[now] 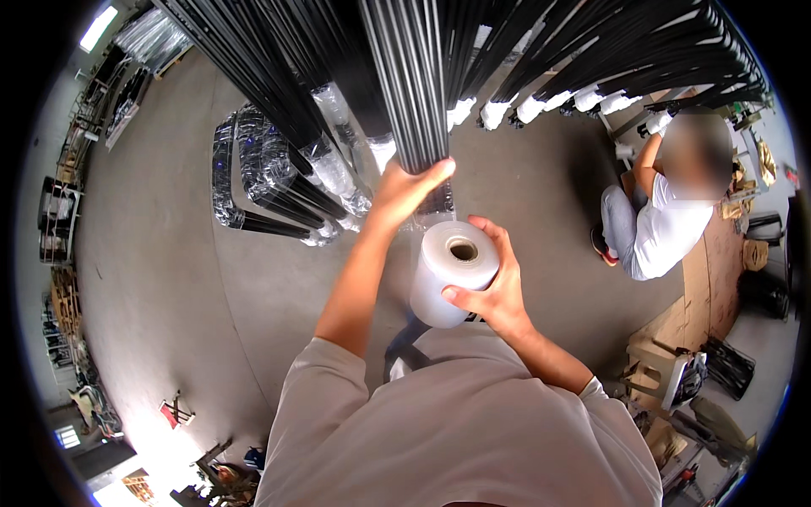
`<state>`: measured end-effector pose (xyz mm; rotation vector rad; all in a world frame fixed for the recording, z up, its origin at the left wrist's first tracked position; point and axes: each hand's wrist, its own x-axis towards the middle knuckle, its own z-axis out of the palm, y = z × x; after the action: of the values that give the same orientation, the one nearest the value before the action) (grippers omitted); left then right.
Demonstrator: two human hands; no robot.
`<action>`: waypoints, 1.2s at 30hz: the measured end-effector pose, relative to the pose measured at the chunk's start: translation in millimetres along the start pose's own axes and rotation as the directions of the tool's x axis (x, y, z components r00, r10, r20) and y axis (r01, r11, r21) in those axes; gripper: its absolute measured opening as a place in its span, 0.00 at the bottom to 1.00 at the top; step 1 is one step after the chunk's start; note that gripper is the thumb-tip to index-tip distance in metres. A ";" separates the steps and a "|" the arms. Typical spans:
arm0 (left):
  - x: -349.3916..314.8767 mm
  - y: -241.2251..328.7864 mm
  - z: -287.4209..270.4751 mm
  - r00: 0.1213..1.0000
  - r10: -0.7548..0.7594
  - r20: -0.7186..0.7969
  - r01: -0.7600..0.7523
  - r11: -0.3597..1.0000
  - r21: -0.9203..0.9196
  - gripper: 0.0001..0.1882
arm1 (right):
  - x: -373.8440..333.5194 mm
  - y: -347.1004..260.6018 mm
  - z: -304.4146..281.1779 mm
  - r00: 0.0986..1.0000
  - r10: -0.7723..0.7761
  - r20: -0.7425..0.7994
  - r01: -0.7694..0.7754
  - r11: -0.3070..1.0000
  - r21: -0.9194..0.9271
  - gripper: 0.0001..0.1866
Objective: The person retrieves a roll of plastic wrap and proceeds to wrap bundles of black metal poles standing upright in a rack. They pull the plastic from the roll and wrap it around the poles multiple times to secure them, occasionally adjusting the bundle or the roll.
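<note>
A bundle of thin black tubes (410,101) comes down from the top middle. My left hand (401,196) is wrapped round it near its lower end, thumb across the front. Just below, my right hand (504,291) holds a thick roll of clear stretch film (432,283) from its right side, with the cardboard core facing up. Clear film shows round the bundle's end beneath my left hand and reaches toward the roll.
More black tube bundles with film-wrapped ends (325,165) hang to the left, beside wrapped curved black frames (266,156). A long row of hanging bundles (583,84) runs to the right. At right a co-worker (667,224) crouches near cardboard (697,279) and a stool (655,372).
</note>
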<state>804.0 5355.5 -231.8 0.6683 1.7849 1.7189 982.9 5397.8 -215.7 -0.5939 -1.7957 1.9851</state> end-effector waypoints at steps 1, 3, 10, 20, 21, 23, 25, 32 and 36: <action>1.4 -1.4 2.6 1.000 0.006 -0.022 -0.007 0.999 -0.049 0.22 | -0.3 -2.4 -7.5 0.999 -0.027 -0.019 0.026 0.999 -0.045 0.45; 2.4 -12.7 3.9 0.997 0.012 -0.078 -0.024 0.989 -0.147 0.23 | 1.8 -13.7 -31.9 0.995 -0.078 -0.055 0.071 0.989 -0.130 0.45; -1.7 4.9 15.3 0.999 -0.028 -0.034 0.014 0.938 -0.346 0.12 | 117.1 95.1 -129.4 0.969 0.056 -0.239 -0.102 0.978 -0.183 0.33; -20.9 -20.7 -39.1 0.976 0.205 -0.076 -0.137 0.845 0.517 0.21 | 161.2 184.0 72.8 0.758 -0.154 0.633 -0.061 0.951 0.305 0.24; -38.8 -15.0 -39.1 0.934 0.351 -0.073 -0.215 0.710 0.670 0.21 | 164.0 186.2 73.4 0.728 -0.230 0.646 0.030 0.952 0.305 0.23; -79.5 -40.0 -44.5 0.836 0.430 -0.341 -0.029 0.656 0.755 0.30 | 160.6 167.7 69.9 0.720 -0.186 0.668 -0.033 0.953 0.301 0.22; -101.1 -95.4 -58.0 0.857 0.206 -0.472 0.074 0.858 0.508 0.38 | 152.3 147.9 67.0 0.683 -0.071 0.727 -0.222 0.928 0.299 0.23; -112.3 -114.2 -67.2 0.889 -0.310 -0.337 0.264 0.948 -0.176 0.40 | 153.3 162.9 65.7 0.574 0.027 0.818 -0.550 0.753 0.361 0.23; -145.0 -80.1 -49.6 0.901 -0.268 -0.343 0.202 0.955 -0.215 0.39 | 133.6 121.9 28.8 0.639 0.226 0.736 -0.658 0.656 0.370 0.27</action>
<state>875.4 5214.9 -302.7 0.0454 1.8371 1.8907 854.7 5436.2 -340.7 -0.1597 -1.1442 3.2735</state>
